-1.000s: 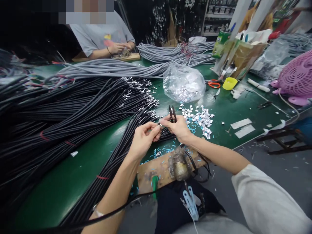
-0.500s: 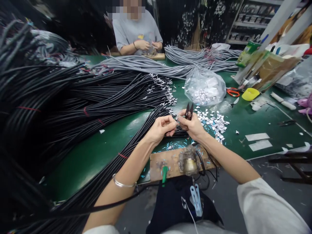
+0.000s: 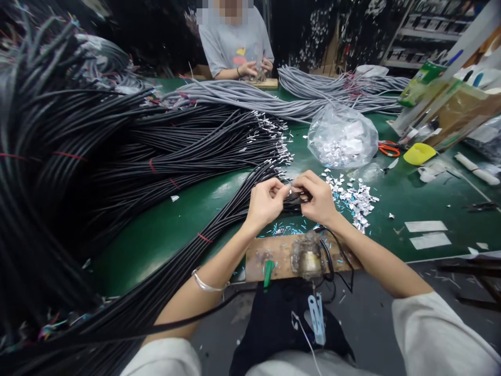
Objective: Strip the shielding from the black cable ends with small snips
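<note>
My left hand (image 3: 266, 202) is closed in a pinch, its thumb and forefinger on the end of a cable; a small pale tip shows between the fingers. My right hand (image 3: 319, 198) meets it fingertip to fingertip at the same spot. Curled in the right palm are dark snips (image 3: 304, 196), now mostly hidden by the fingers. Just behind the hands, the black cables (image 3: 230, 201) of one bundle end in stripped silvery tips. Cut foil scraps (image 3: 354, 201) lie to the right of my right hand, and blue wire bits (image 3: 287, 228) are scattered below.
A wooden board (image 3: 256, 256) with a grimy metal pot (image 3: 311, 261) and a green clip (image 3: 268, 272) sits at the table's near edge. Beyond are a clear bag of scraps (image 3: 342, 138), orange-handled scissors (image 3: 389, 149), a yellow roll (image 3: 418, 154) and grey cables (image 3: 242, 102). Across sits a co-worker (image 3: 235, 44).
The view has shifted, moving the scene slightly right. My right hand has turned over, so the snips' blades that pointed up are now hidden. Both hands' fingertips stay together.
</note>
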Available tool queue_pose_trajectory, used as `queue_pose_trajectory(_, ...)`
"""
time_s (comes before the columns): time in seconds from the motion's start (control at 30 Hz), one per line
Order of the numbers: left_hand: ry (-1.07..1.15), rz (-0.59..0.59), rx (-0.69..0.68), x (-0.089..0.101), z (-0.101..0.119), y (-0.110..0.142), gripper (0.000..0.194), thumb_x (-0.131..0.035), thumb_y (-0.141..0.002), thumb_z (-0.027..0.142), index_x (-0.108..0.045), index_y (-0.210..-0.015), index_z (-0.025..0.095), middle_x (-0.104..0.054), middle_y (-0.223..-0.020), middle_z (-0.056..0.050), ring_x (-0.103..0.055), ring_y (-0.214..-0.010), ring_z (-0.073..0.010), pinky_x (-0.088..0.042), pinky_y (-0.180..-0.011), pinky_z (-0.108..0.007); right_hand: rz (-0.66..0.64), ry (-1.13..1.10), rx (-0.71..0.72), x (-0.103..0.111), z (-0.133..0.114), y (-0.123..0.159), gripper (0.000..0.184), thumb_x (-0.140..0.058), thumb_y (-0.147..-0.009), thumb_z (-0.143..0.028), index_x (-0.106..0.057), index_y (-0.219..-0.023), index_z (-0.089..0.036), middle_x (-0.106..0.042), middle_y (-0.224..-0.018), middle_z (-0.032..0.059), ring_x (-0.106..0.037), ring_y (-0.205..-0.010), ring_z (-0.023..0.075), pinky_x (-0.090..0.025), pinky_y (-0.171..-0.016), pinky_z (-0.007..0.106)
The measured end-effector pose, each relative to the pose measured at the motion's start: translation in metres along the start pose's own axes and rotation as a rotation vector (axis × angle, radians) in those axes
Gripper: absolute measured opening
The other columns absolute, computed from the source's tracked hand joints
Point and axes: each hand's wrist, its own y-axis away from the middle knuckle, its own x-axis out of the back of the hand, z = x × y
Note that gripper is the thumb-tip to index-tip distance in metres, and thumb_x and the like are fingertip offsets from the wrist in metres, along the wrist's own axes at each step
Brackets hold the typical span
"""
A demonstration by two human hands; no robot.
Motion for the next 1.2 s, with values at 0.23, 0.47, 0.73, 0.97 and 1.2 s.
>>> queue_pose_trajectory(0.23,-0.295,0.062,-0.352,-0.003,0.002,0.005,0.018,-0.056,-0.079,0.013,-0.049,-0.063,0.016,-0.047,-0.065,0.002,-0.043,-0.06,-0.0098,-0.033,-0.057,-0.023,0.166,-0.376,-0.318,0.013,-0.009,-0.009,0.01,-0.064,-0.078,-0.027,-0.063,-0.075,-0.018,-0.054,-0.068,-0.002,-0.046,-0.06,0.0087,-0.036,-0.056,0.024)
queue_pose_trajectory(0.47,-0.2,0.109,-0.431,0.008,0.012,0.007,0.011,-0.062,-0.079,0.017,-0.056,-0.069,0.016,-0.053,-0.067,0.001,-0.049,-0.062,-0.0106,-0.038,-0.056,-0.023,0.117,-0.356,-0.434,0.023,-0.013,-0.004,0.015,-0.064,-0.078,-0.03,-0.071,-0.082,-0.017,-0.061,-0.067,-0.0004,-0.045,-0.056,0.008,-0.036,-0.055,0.025)
queue_pose_trajectory(0.73,-0.175,0.133,-0.412,0.008,0.017,0.01,0.011,-0.064,-0.078,0.019,-0.058,-0.069,0.016,-0.056,-0.067,0.001,-0.05,-0.06,-0.0099,-0.04,-0.054,-0.022,0.065,-0.327,-0.412,0.026,-0.022,-0.004,0.019,-0.062,-0.079,-0.03,-0.071,-0.086,-0.014,-0.069,-0.074,0.0036,-0.052,-0.059,0.0098,-0.039,-0.054,0.025)
queue_pose_trajectory(0.97,0.04,-0.017,-0.132,0.01,0.016,0.009,0.02,-0.054,-0.085,0.032,-0.062,-0.076,0.015,-0.053,-0.062,0.001,-0.046,-0.054,-0.0086,-0.037,-0.05,-0.021,0.116,-0.263,-0.203,0.021,-0.03,0.002,0.009,-0.063,-0.079,-0.024,-0.071,-0.081,-0.019,-0.066,-0.069,0.0006,-0.052,-0.056,0.0095,-0.04,-0.053,0.025)
queue_pose_trajectory(1.2,0.256,-0.067,0.005,0.01,0.019,0.009,0.024,-0.06,-0.081,0.037,-0.06,-0.072,0.014,-0.047,-0.053,0.003,-0.04,-0.044,-0.0057,-0.031,-0.042,-0.018,0.218,-0.204,-0.305,0.018,-0.027,0.004,0.01,-0.064,-0.078,-0.025,-0.07,-0.085,-0.019,-0.067,-0.077,0.0018,-0.057,-0.066,0.0112,-0.045,-0.06,0.026)
